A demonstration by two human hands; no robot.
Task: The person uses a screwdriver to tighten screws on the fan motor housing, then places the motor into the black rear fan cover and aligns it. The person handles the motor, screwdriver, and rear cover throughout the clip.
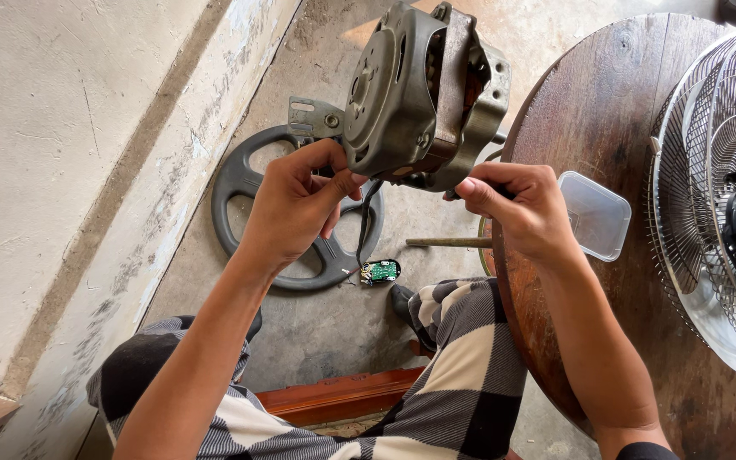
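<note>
**Inspector:** Report the grip.

**Assistant:** The left hand [300, 204] is clenched on the lower edge of the motor [423, 94], thumb pressed against its grey end cover. The right hand [521, 209] pinches a dark handle at the motor's underside; I cannot tell what tool it is, as the fingers hide it. The motor is held up in the air, above the concrete floor [317, 324], between the wall [61, 170] and the round wooden table [606, 128].

**Inspector:** Loose parts?

**Assistant:** A black wire [366, 221] hangs from the motor down to a small green circuit board [379, 271], which dangles over a black spoked wheel [300, 213] lying on the floor. On the table sit a clear plastic box [594, 213] and a wire fan guard [717, 187].

**Inspector:** Recommendation for the work in hand?

**Assistant:** In my judgement, the motor looks heavy for a one-handed hold. The supporting hand should keep its thumb braced on the cover. The working hand should stay square to the fastening point. The hanging board should not be left to swing or pull on the wire.
</note>
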